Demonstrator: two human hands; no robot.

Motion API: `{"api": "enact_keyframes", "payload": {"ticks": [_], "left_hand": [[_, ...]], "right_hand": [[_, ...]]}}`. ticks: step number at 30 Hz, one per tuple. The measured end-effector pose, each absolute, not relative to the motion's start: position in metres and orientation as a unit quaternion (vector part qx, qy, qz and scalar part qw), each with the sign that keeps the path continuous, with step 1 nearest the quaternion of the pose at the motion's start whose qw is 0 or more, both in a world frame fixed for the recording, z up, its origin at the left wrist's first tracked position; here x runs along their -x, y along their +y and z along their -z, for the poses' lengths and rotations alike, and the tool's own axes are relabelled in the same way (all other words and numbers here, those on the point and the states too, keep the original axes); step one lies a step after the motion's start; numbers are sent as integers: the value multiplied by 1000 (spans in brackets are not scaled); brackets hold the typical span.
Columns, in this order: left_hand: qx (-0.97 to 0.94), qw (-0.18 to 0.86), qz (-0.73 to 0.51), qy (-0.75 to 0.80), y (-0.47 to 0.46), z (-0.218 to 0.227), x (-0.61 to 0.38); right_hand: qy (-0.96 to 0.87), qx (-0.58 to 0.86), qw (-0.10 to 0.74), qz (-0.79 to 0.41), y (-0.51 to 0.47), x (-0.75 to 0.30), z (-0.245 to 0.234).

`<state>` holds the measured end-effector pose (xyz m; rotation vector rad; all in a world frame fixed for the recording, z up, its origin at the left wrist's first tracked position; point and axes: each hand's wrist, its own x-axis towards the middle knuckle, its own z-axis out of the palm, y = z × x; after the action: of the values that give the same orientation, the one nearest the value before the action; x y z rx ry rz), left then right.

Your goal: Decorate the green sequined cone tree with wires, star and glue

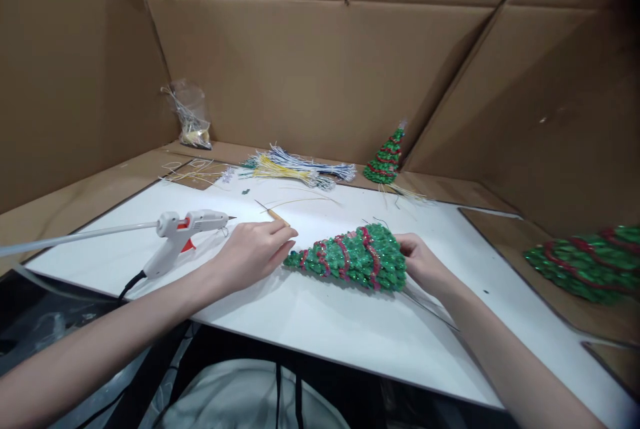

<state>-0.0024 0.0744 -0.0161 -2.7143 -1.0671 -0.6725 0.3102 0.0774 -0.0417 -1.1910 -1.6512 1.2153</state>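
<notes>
A small green beaded Christmas tree [350, 257] with red garlands lies on its side above the white board, its tip to the left. My right hand [420, 259] grips its base, the fingers partly hidden behind it; thin wires trail out below. My left hand [263, 246] is beside the tip, fingers curled together; what they hold, if anything, is hidden. Just beyond those fingers is an awl [276, 216] with a yellow handle, its point facing up and left. To the left of that hand, a white glue gun [185, 232] with a red trigger holds a long glue stick.
Bundles of yellow and blue-white wires [300, 170] lie at the back, near loose wires [193, 169] and a clear plastic bag [193, 116]. A finished-looking tree [386, 157] stands back right; another tree [590, 262] lies at the right. Cardboard walls [300, 62] surround the white board [320, 336].
</notes>
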Motion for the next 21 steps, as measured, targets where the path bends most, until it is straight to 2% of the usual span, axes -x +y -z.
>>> {"api": "enact_keyframes", "payload": {"ticks": [7, 13, 16, 19, 21], "left_hand": [[888, 72, 260, -371, 92, 6, -9], [889, 44, 218, -399, 111, -11, -30], [896, 24, 209, -391, 114, -15, -39], [894, 16, 220, -391, 116, -10, -42], [890, 9, 228, -395, 119, -4, -41]], "right_hand": [[-666, 458, 352, -472, 84, -327, 35], [-673, 488, 350, -432, 83, -328, 20], [-696, 534, 327, -353, 85, -323, 10], [-763, 570, 244, -182, 101, -318, 3], [-773, 579, 218, -143, 119, -314, 2]]}}
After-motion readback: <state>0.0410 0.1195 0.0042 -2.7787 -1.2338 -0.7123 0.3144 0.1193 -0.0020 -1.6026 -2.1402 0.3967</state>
